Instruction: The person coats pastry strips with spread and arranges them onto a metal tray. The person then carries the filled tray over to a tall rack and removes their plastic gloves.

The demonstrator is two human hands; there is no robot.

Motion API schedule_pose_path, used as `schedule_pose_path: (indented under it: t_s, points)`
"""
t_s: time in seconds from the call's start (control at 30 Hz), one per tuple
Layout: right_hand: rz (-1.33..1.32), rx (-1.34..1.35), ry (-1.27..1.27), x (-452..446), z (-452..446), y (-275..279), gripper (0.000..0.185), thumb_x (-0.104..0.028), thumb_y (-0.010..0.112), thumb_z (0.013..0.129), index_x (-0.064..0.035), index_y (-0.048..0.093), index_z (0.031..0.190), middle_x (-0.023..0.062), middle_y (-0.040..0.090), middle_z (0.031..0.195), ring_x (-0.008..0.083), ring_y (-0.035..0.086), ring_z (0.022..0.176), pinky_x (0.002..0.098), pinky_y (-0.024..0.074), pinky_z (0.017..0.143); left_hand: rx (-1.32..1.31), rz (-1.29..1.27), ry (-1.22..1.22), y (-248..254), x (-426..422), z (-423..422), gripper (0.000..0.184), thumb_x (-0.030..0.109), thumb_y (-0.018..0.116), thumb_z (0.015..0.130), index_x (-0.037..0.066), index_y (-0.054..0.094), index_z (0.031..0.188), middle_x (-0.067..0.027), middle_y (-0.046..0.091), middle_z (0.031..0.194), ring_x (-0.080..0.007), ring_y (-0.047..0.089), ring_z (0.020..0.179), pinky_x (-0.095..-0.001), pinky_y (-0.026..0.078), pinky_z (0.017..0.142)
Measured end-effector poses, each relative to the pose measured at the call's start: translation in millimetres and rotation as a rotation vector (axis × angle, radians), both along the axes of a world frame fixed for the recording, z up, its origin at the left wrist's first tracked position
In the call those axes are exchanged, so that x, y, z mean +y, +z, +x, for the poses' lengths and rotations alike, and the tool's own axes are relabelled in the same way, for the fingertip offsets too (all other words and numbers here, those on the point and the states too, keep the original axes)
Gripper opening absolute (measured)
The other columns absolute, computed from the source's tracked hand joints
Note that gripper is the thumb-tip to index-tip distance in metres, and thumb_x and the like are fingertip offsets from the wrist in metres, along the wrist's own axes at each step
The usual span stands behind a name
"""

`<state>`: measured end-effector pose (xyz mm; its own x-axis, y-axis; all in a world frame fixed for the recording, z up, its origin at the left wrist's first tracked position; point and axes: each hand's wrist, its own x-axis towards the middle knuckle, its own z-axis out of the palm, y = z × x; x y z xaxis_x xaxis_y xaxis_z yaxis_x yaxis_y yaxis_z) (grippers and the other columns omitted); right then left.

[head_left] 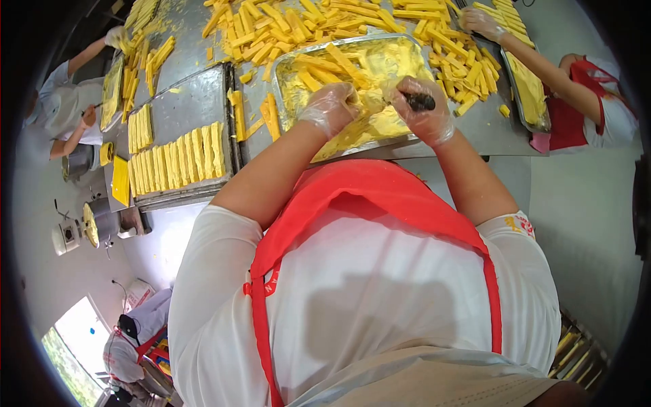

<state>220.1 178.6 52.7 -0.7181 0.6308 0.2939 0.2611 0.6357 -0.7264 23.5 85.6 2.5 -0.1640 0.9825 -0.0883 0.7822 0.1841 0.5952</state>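
Note:
My left hand (330,110), in a clear plastic glove, is closed over the near left part of a metal tray (277,85). What its fingers hold, if anything, is hidden. My right hand (426,114), gloved the same way, is wrapped round the dark handle (420,102) of a tool whose working end I cannot make out. Soft yellow cream (393,62) is smeared thickly across the tray. Several plain yellow sticks (346,62) lie in the cream at the tray's left side, just beyond my left hand.
Loose yellow sticks (271,30) are heaped behind the tray. Left of it, a dark flat baking tray (196,87) bears rows of coated sticks (178,159). Co-workers' hands (483,24) are busy at both sides. Another cream tray (529,91) sits at the right.

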Motion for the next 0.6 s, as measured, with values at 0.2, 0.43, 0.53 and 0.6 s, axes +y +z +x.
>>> schedule_pose_path:
  t_s: [0.2, 0.43, 0.53, 0.6]
  points:
    - [0.200, 0.070, -0.156, 44.7, 21.9, -73.1, 0.011, -0.003, 0.063, 0.083, -0.0009, 0.056, 0.075, 0.0102, 0.050, 0.066, 0.0232, 0.047, 0.058, 0.0335, 0.0423, 0.058, -0.120, 0.080, 0.011, 4.7, -27.1, -41.7, 0.025, 0.021, 0.069, 0.074, 0.002, 0.064, 0.089, -0.0179, 0.065, 0.088, -0.0331, 0.064, 0.083, -0.0399, 0.051, 0.076]
    - [-0.249, 0.221, -0.256, 48.3, 33.5, -107.6, 0.010, 0.000, 0.060, 0.088, -0.0028, 0.051, 0.086, 0.0005, 0.045, 0.082, 0.0119, 0.042, 0.074, 0.0221, 0.0348, 0.072, -0.200, 0.693, 0.519, 15.4, -111.6, -211.3, 0.013, 0.014, 0.067, 0.084, 0.003, 0.068, 0.091, -0.0097, 0.067, 0.082, -0.0206, 0.064, 0.077, -0.0315, 0.052, 0.069]
    - [-0.237, 0.292, -0.295, 49.0, 30.4, -117.0, 0.011, 0.003, 0.059, 0.088, -0.0036, 0.049, 0.087, -0.0017, 0.044, 0.089, 0.0104, 0.040, 0.081, 0.0211, 0.0299, 0.077, 0.183, 0.580, 0.854, 6.2, -172.0, -325.0, 0.021, 0.023, 0.069, 0.082, 0.007, 0.070, 0.094, -0.0111, 0.068, 0.082, -0.0237, 0.066, 0.074, -0.0350, 0.053, 0.071]
    - [-0.174, 0.251, -0.374, 45.4, 26.7, -119.0, 0.013, 0.005, 0.058, 0.086, -0.0039, 0.049, 0.088, -0.0015, 0.043, 0.092, 0.0100, 0.039, 0.085, 0.0216, 0.0302, 0.079, 0.464, 0.249, 1.004, -6.7, -206.9, -379.0, 0.023, 0.028, 0.068, 0.081, 0.009, 0.071, 0.095, -0.0131, 0.069, 0.091, -0.0276, 0.066, 0.083, -0.0392, 0.053, 0.077]
